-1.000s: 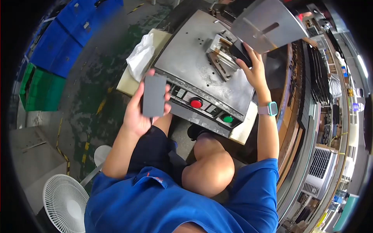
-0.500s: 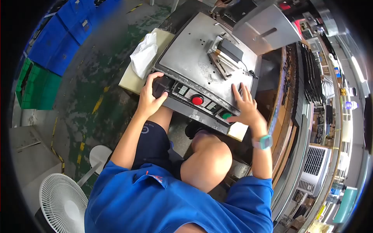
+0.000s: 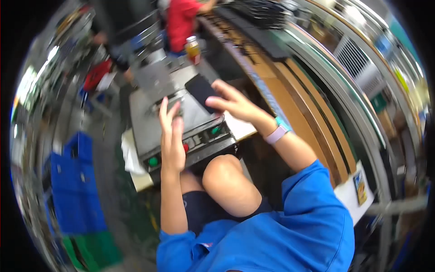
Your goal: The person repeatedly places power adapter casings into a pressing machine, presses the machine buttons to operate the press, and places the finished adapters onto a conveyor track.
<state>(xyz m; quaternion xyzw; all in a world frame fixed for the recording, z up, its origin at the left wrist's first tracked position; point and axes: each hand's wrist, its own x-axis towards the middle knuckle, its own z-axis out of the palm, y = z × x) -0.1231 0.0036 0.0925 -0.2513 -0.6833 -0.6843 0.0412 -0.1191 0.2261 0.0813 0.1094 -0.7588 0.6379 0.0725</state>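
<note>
My right hand (image 3: pixel 233 103) grips a black flat rectangular piece (image 3: pixel 200 93) between thumb and fingers, above the right side of the metal work plate (image 3: pixel 142 124). My left hand (image 3: pixel 172 143) is raised in front of the plate with its fingers stretched out, holding nothing. It partly hides a metal fixture (image 3: pixel 177 105) on the plate. Along the front panel sit a green button (image 3: pixel 153 161) at the left, a red button (image 3: pixel 186 148) behind my left hand, and another green button (image 3: pixel 215 130) at the right. Motion blurs much of the view.
A person in a red shirt (image 3: pixel 177 25) is beyond the machine, near a bottle of orange liquid (image 3: pixel 193 51). Brown boards (image 3: pixel 294 109) run along the right. A white cloth (image 3: pixel 130 154) lies left of the plate; blue bins (image 3: pixel 74 190) stand on the floor.
Both hands have lifted off the machine's front panel. The black piece, earlier in the fixture, is now in my right hand. The camera view has swung toward the right.
</note>
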